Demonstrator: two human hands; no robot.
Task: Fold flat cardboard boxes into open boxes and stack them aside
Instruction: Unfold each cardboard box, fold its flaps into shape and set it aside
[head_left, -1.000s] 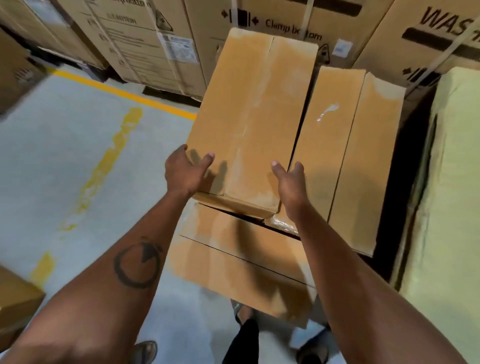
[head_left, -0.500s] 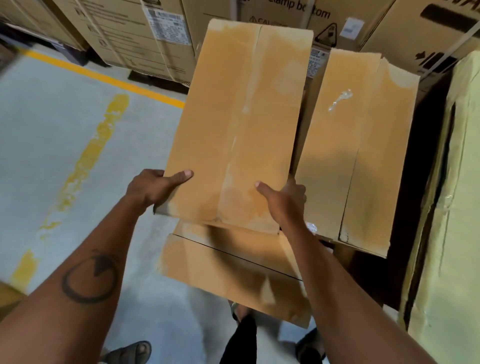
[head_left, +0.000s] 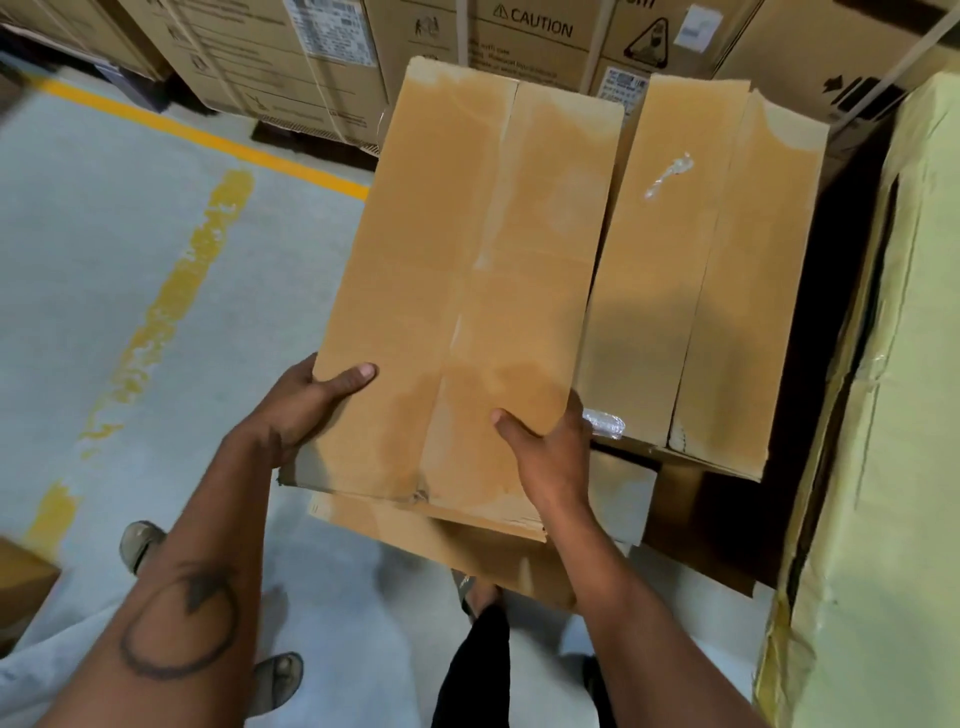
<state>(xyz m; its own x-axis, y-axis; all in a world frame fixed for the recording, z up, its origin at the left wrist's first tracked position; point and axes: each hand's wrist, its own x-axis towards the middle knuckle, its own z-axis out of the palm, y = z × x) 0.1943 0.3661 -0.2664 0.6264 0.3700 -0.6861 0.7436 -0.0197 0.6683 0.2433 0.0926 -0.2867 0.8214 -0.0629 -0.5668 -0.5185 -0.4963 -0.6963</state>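
Head view: looking down over two bare forearms at cardboard held above a warehouse floor.
Floor (head_left: 104, 260): grey concrete with a solid yellow line running toward the far cartons and a worn yellow stripe nearer the person.
Printed cartons (head_left: 540, 31): a row of big brown shipping boxes along the far edge, one marked CAUTION with a warning triangle.
Wrapped bundle (head_left: 883, 415): a tall pale yellow-green mass filling the right edge, with a dark gap between it and the cardboard.
Flat box (head_left: 467, 270): a long, flattened brown cardboard box, held in the air in front of the person, its far end pointing toward the printed cartons; a crease runs down its length.
Second flat box (head_left: 711, 280): lies just right of the held one, partly under its edge, with a scrap of clear tape on its face.
Lower cardboard (head_left: 467, 545): more flat sheets beneath the held box's near end.
Left hand (head_left: 306, 410): grips the near left corner, thumb on top, fingers hidden underneath.
Right hand (head_left: 545, 452): grips the near right edge, thumb pressed on top, fingers wrapped below.
Sandalled foot (head_left: 275, 680): on the floor under the left forearm, which bears a ring-shaped tattoo.
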